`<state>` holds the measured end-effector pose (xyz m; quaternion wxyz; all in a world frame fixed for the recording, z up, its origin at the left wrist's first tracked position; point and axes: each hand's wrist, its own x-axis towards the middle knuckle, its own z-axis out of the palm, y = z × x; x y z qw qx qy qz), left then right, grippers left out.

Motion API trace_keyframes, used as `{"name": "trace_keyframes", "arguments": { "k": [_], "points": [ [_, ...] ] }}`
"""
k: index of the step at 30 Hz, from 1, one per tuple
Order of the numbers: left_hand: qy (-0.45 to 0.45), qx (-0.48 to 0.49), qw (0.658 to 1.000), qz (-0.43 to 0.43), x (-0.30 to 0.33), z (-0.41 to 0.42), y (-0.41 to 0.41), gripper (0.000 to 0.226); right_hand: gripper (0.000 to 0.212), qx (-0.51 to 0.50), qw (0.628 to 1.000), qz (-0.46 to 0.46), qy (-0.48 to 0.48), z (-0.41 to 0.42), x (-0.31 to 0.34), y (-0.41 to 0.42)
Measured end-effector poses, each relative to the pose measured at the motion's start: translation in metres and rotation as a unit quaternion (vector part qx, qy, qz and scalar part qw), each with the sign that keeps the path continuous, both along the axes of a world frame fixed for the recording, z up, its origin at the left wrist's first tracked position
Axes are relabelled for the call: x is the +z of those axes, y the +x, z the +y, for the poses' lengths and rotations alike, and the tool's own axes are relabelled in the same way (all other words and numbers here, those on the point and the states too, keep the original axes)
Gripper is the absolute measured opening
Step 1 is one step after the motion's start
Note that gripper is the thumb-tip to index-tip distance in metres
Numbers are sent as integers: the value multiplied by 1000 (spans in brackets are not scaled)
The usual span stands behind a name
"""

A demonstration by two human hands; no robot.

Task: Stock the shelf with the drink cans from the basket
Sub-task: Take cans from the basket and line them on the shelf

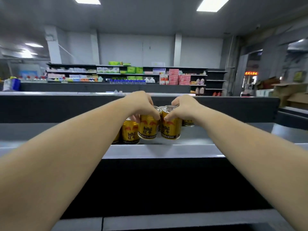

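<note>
Both my arms reach forward over a grey shelf (166, 150). My left hand (141, 104) grips the top of a gold drink can (148, 129), held slightly tilted just above the shelf surface. My right hand (185, 107) grips the top of a second gold can (170, 129) right beside it. Another gold can (130, 133) stands on the shelf to the left, partly behind my left forearm. A further can (188, 122) stands behind my right wrist, mostly hidden. The basket is not in view.
The shelf has a dark back panel (66, 107) and a lower shelf edge (166, 220) near me. Bare shelf surface extends to the right of the cans. Stocked store shelves (133, 74) and cardboard boxes (286, 92) stand far behind.
</note>
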<state>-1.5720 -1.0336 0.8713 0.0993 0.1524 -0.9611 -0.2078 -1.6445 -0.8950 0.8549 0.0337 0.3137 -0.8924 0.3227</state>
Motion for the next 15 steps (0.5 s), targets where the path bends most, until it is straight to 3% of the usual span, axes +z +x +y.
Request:
{"name": "trace_keyframes", "arguments": {
  "k": [4, 11, 15],
  "points": [
    [9, 9, 1000, 6, -9, -14, -24, 60, 28, -25, 999, -18, 9, -22, -15, -31],
    [14, 34, 999, -18, -20, -24, -50, 57, 46, -58, 997, -13, 47, -49, -32, -64],
    [16, 40, 999, -32, -26, -28, -59, 52, 36, -57, 997, -14, 60, -61, -36, -71]
  ]
}}
